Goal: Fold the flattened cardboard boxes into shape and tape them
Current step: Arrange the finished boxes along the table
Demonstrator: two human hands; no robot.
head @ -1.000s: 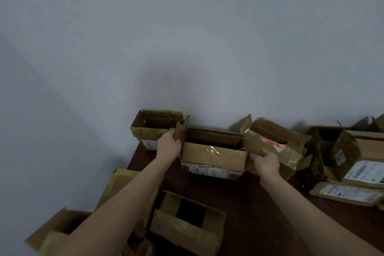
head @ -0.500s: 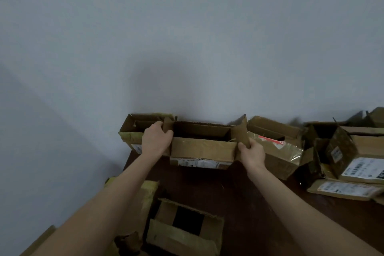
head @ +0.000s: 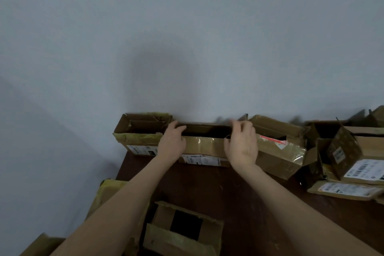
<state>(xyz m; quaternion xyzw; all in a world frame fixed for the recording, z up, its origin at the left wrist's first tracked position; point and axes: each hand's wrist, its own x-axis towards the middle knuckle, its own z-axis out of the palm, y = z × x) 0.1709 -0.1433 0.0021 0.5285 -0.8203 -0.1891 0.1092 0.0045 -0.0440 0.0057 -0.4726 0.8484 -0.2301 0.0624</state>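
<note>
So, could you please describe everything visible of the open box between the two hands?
The open box is brown cardboard, upright on the dark table against the wall, between two other open boxes. Glossy clear tape covers its front, a white label below. The left hand curls over its left end; the right hand is at its right end, grip blurred.

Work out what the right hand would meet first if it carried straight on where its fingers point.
The right hand would probably meet the middle box's far side, just before the wall; depth is unclear.
</note>
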